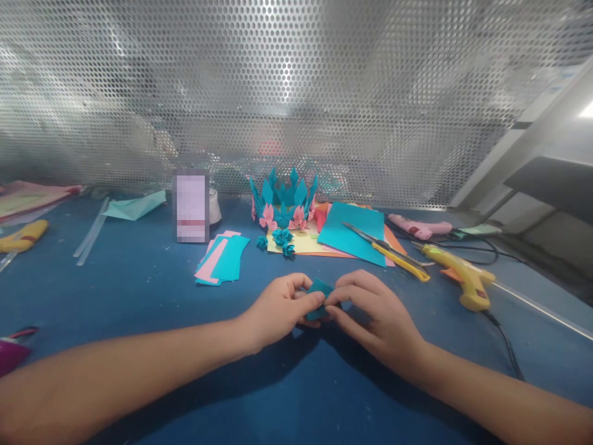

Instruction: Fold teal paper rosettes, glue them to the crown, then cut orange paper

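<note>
A small piece of teal paper (319, 288) is held between my two hands, low over the blue table. My left hand (282, 307) pinches it with the thumb on top and the fingers behind. From the other side, the fingertips of my right hand (370, 309) close on its right edge. Just beyond lie several small crumpled teal paper flowers (282, 237). Behind them stands a teal paper crown (283, 201) with pink paper flowers (269, 217) around its base. To the left, teal and pink paper strips (229, 259) lie in a loose pile.
Scissors (403, 259) with yellow handles rest on teal sheets (354, 232). At right are a yellow glue gun (463, 278) with its cord and a pink glue gun (419, 227). A pixelated upright object (191, 207) stands back left, near glue sticks (92, 232). A perforated metal panel (278, 80) closes the back.
</note>
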`<state>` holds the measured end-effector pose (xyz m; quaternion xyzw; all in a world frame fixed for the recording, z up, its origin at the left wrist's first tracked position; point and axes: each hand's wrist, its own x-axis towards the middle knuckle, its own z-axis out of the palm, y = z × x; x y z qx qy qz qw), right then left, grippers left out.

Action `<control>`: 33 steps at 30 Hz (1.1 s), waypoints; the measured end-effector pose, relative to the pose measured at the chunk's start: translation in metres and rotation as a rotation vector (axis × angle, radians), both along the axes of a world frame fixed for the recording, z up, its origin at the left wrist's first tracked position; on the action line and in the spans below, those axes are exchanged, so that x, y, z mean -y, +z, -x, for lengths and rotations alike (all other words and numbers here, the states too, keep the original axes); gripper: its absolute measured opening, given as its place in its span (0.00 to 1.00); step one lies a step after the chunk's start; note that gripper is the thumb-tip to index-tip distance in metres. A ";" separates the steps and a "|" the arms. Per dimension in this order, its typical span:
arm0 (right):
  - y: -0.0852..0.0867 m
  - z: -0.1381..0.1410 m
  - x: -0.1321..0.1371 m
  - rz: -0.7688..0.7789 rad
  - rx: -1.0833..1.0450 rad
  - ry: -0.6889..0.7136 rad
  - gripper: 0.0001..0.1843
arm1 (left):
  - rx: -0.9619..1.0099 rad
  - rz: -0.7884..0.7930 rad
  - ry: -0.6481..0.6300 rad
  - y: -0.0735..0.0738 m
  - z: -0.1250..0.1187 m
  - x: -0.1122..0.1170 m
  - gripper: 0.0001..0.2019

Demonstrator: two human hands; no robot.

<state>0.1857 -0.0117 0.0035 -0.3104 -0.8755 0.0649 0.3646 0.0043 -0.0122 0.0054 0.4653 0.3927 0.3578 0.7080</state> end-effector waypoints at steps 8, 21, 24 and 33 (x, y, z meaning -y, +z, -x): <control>-0.002 -0.001 0.000 0.073 -0.021 -0.009 0.04 | -0.026 -0.029 -0.020 0.003 0.000 0.003 0.22; -0.002 0.001 -0.001 0.218 -0.070 -0.025 0.06 | -0.041 -0.072 -0.045 -0.002 -0.001 0.003 0.24; -0.001 0.002 0.000 0.248 -0.085 -0.036 0.07 | -0.074 -0.073 -0.057 -0.006 0.000 0.004 0.24; 0.001 0.002 0.001 0.278 -0.074 -0.063 0.07 | -0.107 -0.082 -0.053 -0.005 0.000 0.005 0.20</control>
